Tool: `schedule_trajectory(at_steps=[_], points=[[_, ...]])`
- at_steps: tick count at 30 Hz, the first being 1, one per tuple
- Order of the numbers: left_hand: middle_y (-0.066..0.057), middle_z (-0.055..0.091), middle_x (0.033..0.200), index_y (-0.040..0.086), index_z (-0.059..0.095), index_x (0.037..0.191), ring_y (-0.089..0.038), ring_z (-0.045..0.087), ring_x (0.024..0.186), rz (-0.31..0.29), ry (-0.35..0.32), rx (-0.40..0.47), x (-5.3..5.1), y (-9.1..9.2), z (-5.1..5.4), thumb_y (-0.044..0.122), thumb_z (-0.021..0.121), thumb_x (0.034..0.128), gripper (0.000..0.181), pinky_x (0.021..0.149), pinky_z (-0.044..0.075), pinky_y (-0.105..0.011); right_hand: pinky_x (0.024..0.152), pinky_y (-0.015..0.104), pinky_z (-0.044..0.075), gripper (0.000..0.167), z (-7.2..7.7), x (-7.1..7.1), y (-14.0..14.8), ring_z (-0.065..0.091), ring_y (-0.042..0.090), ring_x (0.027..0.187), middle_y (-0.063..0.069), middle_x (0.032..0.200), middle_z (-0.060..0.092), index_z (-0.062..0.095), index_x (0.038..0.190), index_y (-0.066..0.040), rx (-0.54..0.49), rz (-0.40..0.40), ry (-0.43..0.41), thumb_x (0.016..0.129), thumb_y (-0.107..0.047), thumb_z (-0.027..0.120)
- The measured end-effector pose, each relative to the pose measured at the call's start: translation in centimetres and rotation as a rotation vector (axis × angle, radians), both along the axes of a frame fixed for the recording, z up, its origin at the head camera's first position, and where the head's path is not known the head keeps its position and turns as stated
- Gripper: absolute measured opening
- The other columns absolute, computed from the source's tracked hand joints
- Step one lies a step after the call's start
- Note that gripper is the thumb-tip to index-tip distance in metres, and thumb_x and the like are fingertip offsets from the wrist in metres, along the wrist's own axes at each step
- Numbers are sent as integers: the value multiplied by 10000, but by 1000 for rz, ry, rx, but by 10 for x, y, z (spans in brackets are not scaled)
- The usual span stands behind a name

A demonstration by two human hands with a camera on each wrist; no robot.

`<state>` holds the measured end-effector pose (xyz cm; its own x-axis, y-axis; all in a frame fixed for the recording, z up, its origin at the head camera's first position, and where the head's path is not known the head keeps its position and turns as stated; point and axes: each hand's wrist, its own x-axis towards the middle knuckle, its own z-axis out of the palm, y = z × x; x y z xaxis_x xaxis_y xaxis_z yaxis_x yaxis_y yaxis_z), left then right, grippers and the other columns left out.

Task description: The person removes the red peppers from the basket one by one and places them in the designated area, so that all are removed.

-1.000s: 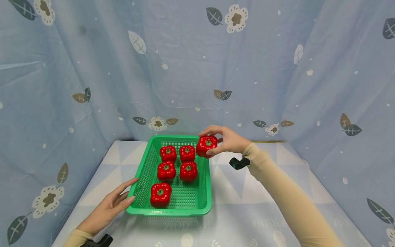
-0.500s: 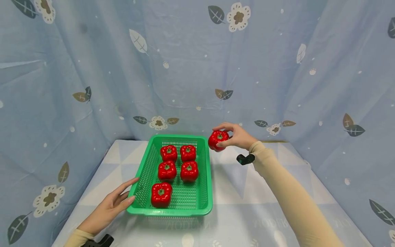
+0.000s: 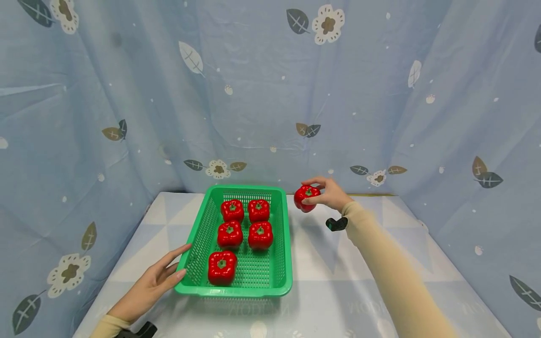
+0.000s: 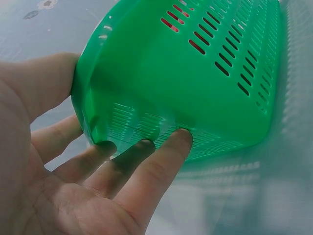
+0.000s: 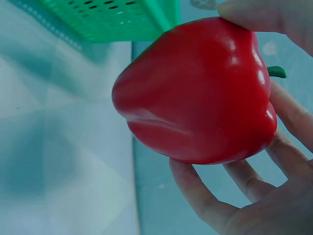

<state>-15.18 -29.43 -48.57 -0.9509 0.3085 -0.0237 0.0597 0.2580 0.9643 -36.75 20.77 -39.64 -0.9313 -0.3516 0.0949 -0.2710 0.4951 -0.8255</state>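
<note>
A red bell pepper (image 3: 307,198) hangs above the table just right of the basket, pinched between my right hand's thumb and fingers. In the right wrist view this pepper (image 5: 195,98) fills the middle, its green stem toward the palm of my right hand (image 5: 279,200). My left hand (image 3: 148,284) holds the green plastic basket (image 3: 236,291) at its near left corner. The left wrist view has the thumb at the basket's rim (image 4: 90,73) and several fingertips against the outer wall. Inside stand several more red bell peppers (image 3: 260,235), stems up.
The table (image 3: 338,291) has a pale patterned cover. A blue curtain (image 3: 262,94) with leaves and flowers hangs behind it and along both sides. Inside the basket, its perforated floor (image 3: 256,274) shows at the near right.
The right hand has carried the bell pepper rightward from over the basket's far right corner, rising, then dropping slightly. The left hand and basket stay in place.
</note>
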Motion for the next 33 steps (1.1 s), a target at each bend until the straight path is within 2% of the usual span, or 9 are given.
schedule_trajectory(at_steps=[6, 11, 18, 24, 29, 33], points=[[-213, 81, 1811, 237, 275, 1753, -663, 94, 1559, 10, -8, -6, 0, 1, -1, 243, 557, 1178, 640, 1184, 306, -782, 937, 513, 595, 623, -21, 0, -1, 622, 385, 1178, 257, 1350, 662, 681, 1465, -21, -67, -48, -54, 893, -149, 890], [-198, 80, 1814, 247, 275, 1754, -668, 84, 1559, 3, 1, 1, 1, 3, -2, 244, 544, 1183, 631, 1177, 295, -798, 1021, 581, 563, 627, -35, -2, -1, 660, 349, 1142, 258, 1315, 685, 679, 1473, -38, -114, -97, -105, 892, -139, 895], [-144, 121, 1812, 274, 302, 1744, -638, 107, 1577, 12, 15, 2, 1, 4, -3, 243, 550, 1181, 616, 1198, 276, -782, 970, 502, 590, 603, -48, -2, -3, 660, 339, 1141, 212, 1402, 657, 699, 1454, -43, -114, -136, -110, 895, -152, 898], [-169, 97, 1816, 259, 287, 1750, -664, 91, 1564, 3, 13, 8, 2, 2, -2, 230, 542, 1183, 622, 1173, 293, -804, 987, 532, 592, 618, -58, -2, -4, 684, 322, 1110, 211, 1375, 675, 692, 1462, -43, -98, -157, -130, 895, -165, 906], [-161, 105, 1816, 265, 295, 1746, -654, 100, 1568, 15, 6, 8, 2, 1, -3, 232, 550, 1180, 622, 1171, 306, -798, 976, 471, 600, 641, -63, -2, -7, 691, 337, 1164, 223, 1443, 632, 676, 1485, -49, -73, -148, -138, 903, -186, 906], [-171, 114, 1814, 262, 300, 1744, -647, 110, 1570, 21, 10, 1, 1, 2, -3, 235, 552, 1180, 619, 1179, 310, -785, 976, 478, 606, 646, -65, -1, -8, 681, 365, 1193, 232, 1486, 592, 667, 1491, -33, -67, -151, -133, 910, -194, 899]])
